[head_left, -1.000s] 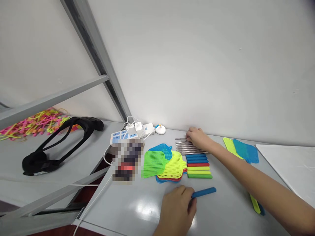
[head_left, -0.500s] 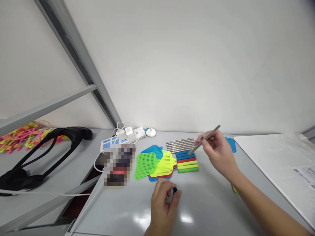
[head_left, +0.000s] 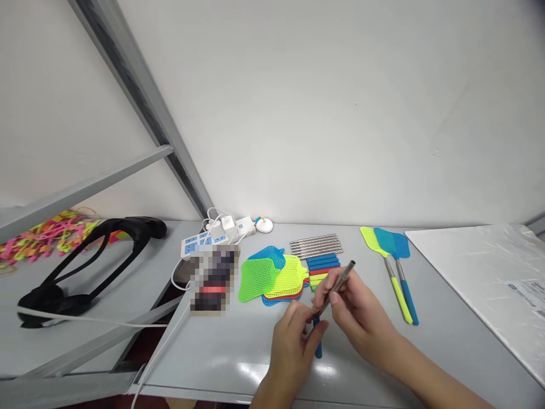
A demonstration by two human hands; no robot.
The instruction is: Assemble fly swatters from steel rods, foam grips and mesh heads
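My left hand [head_left: 293, 341] is closed around a blue handle sleeve [head_left: 318, 347], whose lower end sticks out below the fingers. Pinched in my right hand [head_left: 353, 307] is a slim metal rod [head_left: 344, 274], tilted, its lower end down at the top of the sleeve. Whether the rod has entered the sleeve is hidden by my fingers. Just beyond my hands lie several coloured sleeves [head_left: 322, 262] in blue, red, yellow and green. Behind these is a row of metal rods [head_left: 315, 246]. Perforated swatter heads [head_left: 258, 278] in green, yellow, blue and red overlap to the left.
At the right lie a yellow fly swatter [head_left: 399, 295] and a blue fly swatter [head_left: 407, 292], beside a white wrapped board [head_left: 477, 272]. A power strip [head_left: 200, 245], a blurred-out object [head_left: 215, 284] and a black frame-shaped thing [head_left: 114, 267] are leftward. A grey metal post [head_left: 170, 136] rises behind.
My right hand has come down and left, bringing the rod to the blue sleeve in my left hand. The fly swatters at the right, earlier mostly behind my right arm, now show fully.
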